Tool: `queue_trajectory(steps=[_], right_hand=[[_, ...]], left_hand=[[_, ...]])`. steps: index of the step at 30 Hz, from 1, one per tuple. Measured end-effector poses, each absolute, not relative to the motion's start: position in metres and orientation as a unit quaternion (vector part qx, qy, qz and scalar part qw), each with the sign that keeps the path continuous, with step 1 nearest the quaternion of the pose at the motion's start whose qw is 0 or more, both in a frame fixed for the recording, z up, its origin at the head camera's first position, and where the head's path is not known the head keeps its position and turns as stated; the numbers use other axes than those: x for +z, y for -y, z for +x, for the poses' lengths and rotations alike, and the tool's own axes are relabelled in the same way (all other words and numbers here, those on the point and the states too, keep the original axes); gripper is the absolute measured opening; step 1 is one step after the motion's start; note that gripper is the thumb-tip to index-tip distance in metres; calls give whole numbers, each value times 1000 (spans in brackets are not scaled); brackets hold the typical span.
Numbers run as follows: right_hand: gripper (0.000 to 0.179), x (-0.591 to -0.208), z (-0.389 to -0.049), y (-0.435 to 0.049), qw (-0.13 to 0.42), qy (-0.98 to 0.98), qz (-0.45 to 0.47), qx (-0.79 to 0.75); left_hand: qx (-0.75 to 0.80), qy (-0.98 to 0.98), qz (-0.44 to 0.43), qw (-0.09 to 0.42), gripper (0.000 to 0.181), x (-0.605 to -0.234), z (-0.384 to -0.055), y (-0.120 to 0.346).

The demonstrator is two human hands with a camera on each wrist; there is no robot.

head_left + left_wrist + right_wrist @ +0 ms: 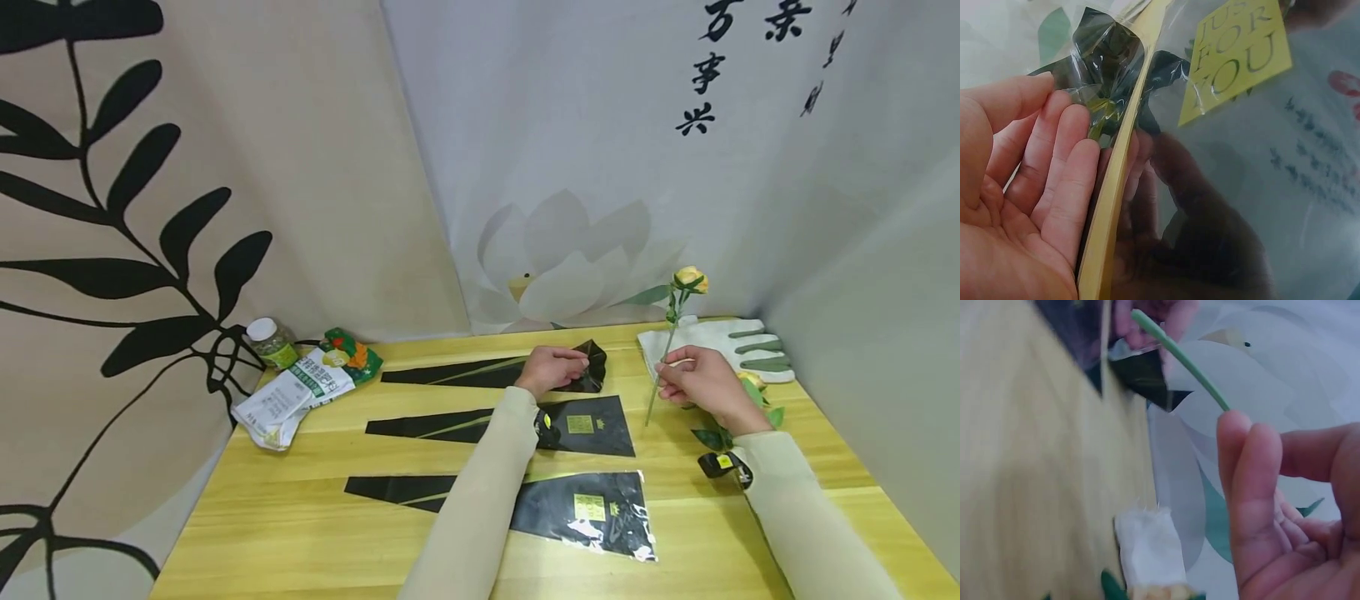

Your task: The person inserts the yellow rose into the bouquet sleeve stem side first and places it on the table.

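My left hand pinches the wide end of the farthest black flower sleeve, whose mouth stands raised and crumpled off the table. Up close in the left wrist view, thumb and fingertips meet at the clear edge of the sleeve, beside its gold stripe. A yellow rose stands upright in my right hand, head up. Thumb and forefinger pinch its thin green stem, and the cut end sticks out below them. The rose is to the right of the sleeve, apart from it.
Two more black sleeves, a middle one and a near one, lie flat under my left forearm. White gloves and another yellow rose lie at right. A capped jar and a printed pouch are at the back left.
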State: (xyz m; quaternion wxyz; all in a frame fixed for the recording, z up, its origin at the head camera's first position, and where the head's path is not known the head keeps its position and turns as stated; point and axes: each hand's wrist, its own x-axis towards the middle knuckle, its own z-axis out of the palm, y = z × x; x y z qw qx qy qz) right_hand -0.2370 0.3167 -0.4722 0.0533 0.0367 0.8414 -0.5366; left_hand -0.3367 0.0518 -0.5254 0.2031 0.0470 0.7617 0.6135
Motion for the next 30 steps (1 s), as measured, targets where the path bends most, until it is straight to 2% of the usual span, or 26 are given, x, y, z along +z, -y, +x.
queue_trajectory(steps=[8,17,24,30], right_hand=[[40,-479,-257,-298,3,-809,66,-585],[24,-489,-283,-279,-76,-765,85,-633],[19,-496,-298,-273,-97,-754,89,-643],[17,-496,-297,-269,-133,-754,109,-634]], left_hand=[[612,-765,46,195,21,-523,-330,-50],[618,-759,63,195,23,-517,-328,-49],[620,-757,59,195,19,-521,-337,-47],[623,-754,61,199,20,-526,-336,-48]])
